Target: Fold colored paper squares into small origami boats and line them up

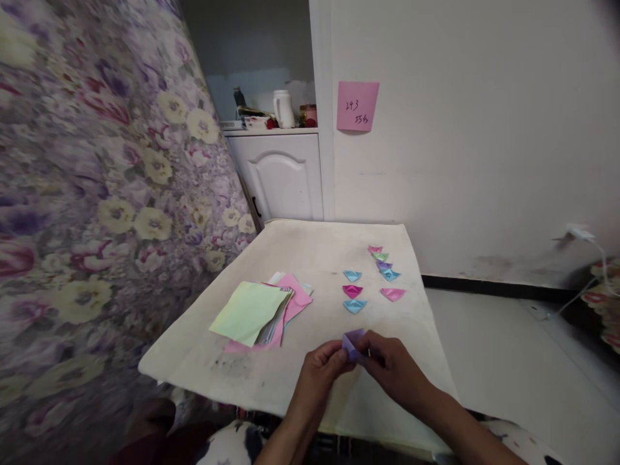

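A small purple piece of folded paper (352, 343) is held up between my two hands over the near part of the table. My left hand (323, 367) pinches its left side with thumb and fingers. On the right side, my right hand (390, 365) grips the same paper, its fingers curled. Just beyond stand folded paper boats: a light blue one (355, 306), a magenta one (352, 291) and another blue one (352, 276). To their right lie a pink boat (392, 294) and a slanting row of several more, with a green one (380, 257) among them.
A stack of coloured paper sheets (252, 313) lies on the left of the cloth-covered table (320, 252). Floral curtain (145, 194) hangs along the left. Behind are a white cabinet (283, 174) and a wall with a pink note (357, 106).
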### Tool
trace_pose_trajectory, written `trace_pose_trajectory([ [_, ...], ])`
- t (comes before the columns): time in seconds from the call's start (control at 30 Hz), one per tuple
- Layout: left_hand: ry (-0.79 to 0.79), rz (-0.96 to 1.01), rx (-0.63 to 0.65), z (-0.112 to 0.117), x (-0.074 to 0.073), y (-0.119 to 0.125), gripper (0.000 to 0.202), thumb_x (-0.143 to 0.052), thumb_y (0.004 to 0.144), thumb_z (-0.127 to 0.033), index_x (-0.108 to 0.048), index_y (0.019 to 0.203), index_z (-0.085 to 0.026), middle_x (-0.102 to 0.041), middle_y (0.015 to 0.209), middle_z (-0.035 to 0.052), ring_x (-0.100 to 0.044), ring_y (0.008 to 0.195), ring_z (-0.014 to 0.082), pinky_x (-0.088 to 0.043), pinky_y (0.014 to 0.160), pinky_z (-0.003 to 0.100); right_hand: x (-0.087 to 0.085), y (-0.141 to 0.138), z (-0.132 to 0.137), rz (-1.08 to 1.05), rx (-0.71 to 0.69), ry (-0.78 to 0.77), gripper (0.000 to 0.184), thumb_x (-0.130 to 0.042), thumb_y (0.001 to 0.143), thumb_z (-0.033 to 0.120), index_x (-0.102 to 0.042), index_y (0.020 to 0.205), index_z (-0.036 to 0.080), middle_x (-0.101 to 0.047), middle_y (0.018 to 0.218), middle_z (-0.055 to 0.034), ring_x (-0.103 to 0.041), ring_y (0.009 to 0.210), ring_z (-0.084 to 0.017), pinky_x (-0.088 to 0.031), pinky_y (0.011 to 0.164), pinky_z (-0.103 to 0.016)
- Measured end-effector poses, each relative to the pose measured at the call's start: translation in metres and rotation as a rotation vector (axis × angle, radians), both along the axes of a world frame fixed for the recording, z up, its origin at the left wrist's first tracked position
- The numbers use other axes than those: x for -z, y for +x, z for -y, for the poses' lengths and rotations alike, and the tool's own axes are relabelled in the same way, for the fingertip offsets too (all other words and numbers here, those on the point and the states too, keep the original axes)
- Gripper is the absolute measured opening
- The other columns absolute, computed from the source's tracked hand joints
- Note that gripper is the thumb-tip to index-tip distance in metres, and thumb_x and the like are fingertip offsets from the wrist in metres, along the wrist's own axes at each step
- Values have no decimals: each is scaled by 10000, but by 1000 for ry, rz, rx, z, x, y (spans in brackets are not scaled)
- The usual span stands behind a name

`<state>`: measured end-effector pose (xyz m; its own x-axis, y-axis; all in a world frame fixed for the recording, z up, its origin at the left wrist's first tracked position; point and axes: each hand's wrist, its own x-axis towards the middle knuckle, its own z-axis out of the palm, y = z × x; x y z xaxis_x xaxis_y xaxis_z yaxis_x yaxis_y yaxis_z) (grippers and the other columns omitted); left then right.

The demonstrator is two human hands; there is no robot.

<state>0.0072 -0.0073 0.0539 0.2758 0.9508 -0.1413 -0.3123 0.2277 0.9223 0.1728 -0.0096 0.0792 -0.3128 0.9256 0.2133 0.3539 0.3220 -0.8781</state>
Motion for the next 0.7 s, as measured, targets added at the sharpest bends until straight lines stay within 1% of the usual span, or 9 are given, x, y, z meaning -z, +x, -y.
trace_pose_trajectory([
  [0.1, -24, -19, -23, 0, 2, -1, 235, -693, 739, -301, -724, 892, -125, -700, 806, 72, -605, 768, 177, -491, 740, 290, 0, 0, 0, -18, -8, 1, 106, -524, 823, 167, -614, 783, 203, -625, 704, 28, -497, 575, -108, -375, 563, -207],
  [0.33, -35, -46, -112, -2, 7, 2, 196, -713, 710, -316, -697, 726, -121, -659, 661, 24, -573, 633, 128, -487, 624, 236, 3, -2, 2, -5, 5, -44, 88, -552, 805, 176, -635, 776, 185, -628, 695, 6, -516, 602, -125, -379, 570, -218],
  [0.43, -25, -39, -113, -3, 8, 1, 187, -703, 721, -313, -696, 767, -132, -668, 692, 24, -587, 662, 137, -492, 652, 248, 2, -3, 1, -19, -7, -61, 65, -578, 804, 205, -636, 783, 187, -625, 710, 8, -513, 599, -121, -372, 552, -214],
  [0.57, -12, -37, -90, -2, 6, 0, 206, -715, 711, -294, -702, 842, -136, -686, 758, 39, -606, 706, 152, -491, 687, 263, 0, -3, 0, -38, -13, -79, 88, -549, 825, 193, -632, 794, 191, -618, 710, 14, -520, 592, -118, -373, 550, -216],
  [0.7, -14, -19, -82, -1, 5, 1, 200, -752, 668, -252, -696, 813, -127, -684, 741, 37, -602, 686, 141, -472, 658, 239, 0, -3, 0, -42, -9, -68, 109, -524, 812, 137, -619, 797, 189, -598, 694, 19, -519, 617, -125, -378, 577, -221],
])
